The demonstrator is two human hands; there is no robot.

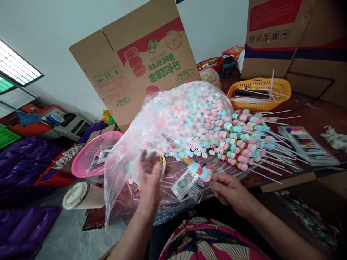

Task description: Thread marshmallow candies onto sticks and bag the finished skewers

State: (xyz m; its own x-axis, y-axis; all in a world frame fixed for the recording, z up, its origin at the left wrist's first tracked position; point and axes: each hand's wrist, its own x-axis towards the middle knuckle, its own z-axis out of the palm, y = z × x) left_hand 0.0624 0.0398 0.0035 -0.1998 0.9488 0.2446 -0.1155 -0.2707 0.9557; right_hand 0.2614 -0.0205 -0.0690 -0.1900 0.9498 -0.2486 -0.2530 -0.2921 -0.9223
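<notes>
My left hand [148,177] is open, its fingers apart and slightly blurred. It is over or beside a white round tub [162,168], where some gold twist ties [161,159] show. Between thumb and fingertips, my right hand [230,191] pinches the near end of a short marshmallow skewer [199,170] with blue, red and pink pieces. Flat printed plastic packets [184,183] lie under and beside that skewer; whether it sits inside one, I cannot tell. Behind both hands spreads a big clear bag [119,180] full of pink, blue and white marshmallows [187,112].
Finished skewers [238,144] are piled to the right, sticks pointing at me. Beyond them stand a yellow basket [284,88] with sticks and a stack of printed packets [309,146]. A pink basket [78,164] and lidded paper cup [93,196] are left. A carton [151,57] stands behind.
</notes>
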